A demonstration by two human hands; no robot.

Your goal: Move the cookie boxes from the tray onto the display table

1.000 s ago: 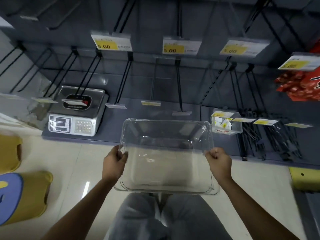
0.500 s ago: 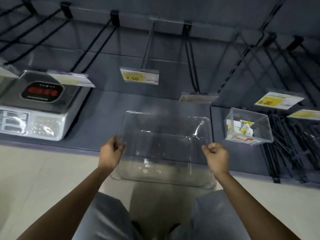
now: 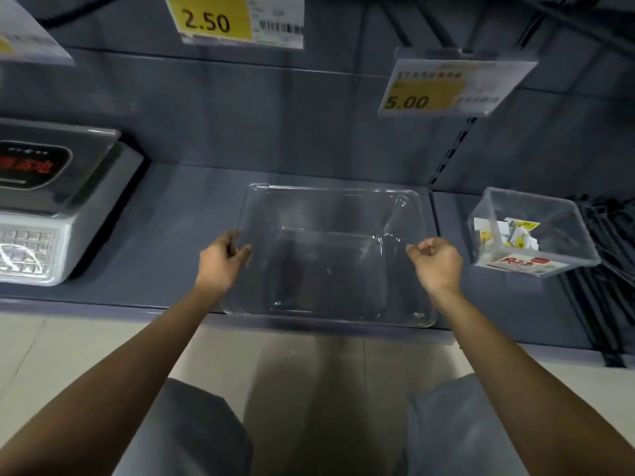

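Observation:
A clear, empty plastic tray (image 3: 330, 191) rests low on the dark grey shelf base (image 3: 171, 235), its near edge at the shelf's front lip. My left hand (image 3: 220, 266) is closed around the tray's left rim. My right hand (image 3: 438, 266) is curled into a fist on the right rim. No cookie boxes are in view.
A weighing scale (image 3: 44, 207) stands on the shelf to the left. To the right sits a small clear bin (image 3: 536, 267) holding paper tags, with black hooks (image 3: 604, 255) beyond it. Price tags (image 3: 233, 18) (image 3: 446, 87) hang above. Pale floor lies below, with my knees in view.
I have crouched and leaned in towards the shelf. The tray has gone forward and down from in front of my body onto the grey shelf base, with both hands still on its rims.

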